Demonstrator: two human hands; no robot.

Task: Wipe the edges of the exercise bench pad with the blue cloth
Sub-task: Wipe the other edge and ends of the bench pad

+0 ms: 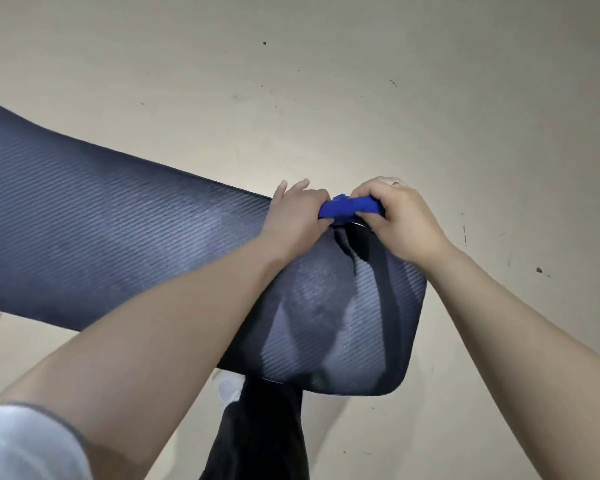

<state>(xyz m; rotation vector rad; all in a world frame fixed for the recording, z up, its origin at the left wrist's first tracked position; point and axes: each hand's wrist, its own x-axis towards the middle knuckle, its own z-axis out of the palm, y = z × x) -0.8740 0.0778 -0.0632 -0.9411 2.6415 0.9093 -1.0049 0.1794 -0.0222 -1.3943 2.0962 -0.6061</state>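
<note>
The bench pad (101, 244) is long and dark, its surface ribbed with fine diagonal lines; it runs from the left edge of the view to a rounded end at lower right; both hands rest on its far edge, with a bunched blue cloth (347, 207) between them; under it lies a beige floor (361, 81), speckled with dark marks.
</note>
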